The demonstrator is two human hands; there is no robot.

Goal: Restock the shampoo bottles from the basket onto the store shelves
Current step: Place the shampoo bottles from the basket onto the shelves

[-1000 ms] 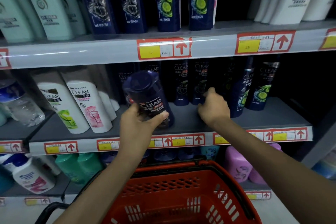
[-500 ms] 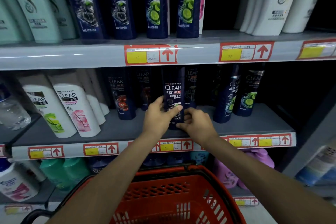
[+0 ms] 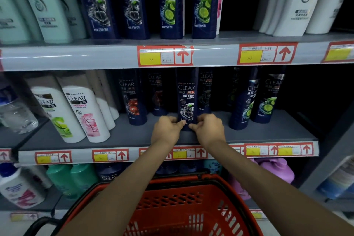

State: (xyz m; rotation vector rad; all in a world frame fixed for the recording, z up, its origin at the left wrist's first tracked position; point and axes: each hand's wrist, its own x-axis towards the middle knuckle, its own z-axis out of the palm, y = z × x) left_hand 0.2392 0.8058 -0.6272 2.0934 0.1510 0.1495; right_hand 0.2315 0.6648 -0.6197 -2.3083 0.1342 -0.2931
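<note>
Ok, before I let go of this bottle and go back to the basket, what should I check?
1. Upright: ok, the dark blue CLEAR bottle stands straight on the middle shelf.
2. Label facing out: ok.
3. Clear of the red-label bottle on its left: ok, a gap shows.
4. Hands free: not ok, the left hand and the right hand both pinch its base.
5. Same variant as the bottle behind: cannot tell, too dark.
6. Stock left in the red basket: cannot tell, only part of it shows.
</note>
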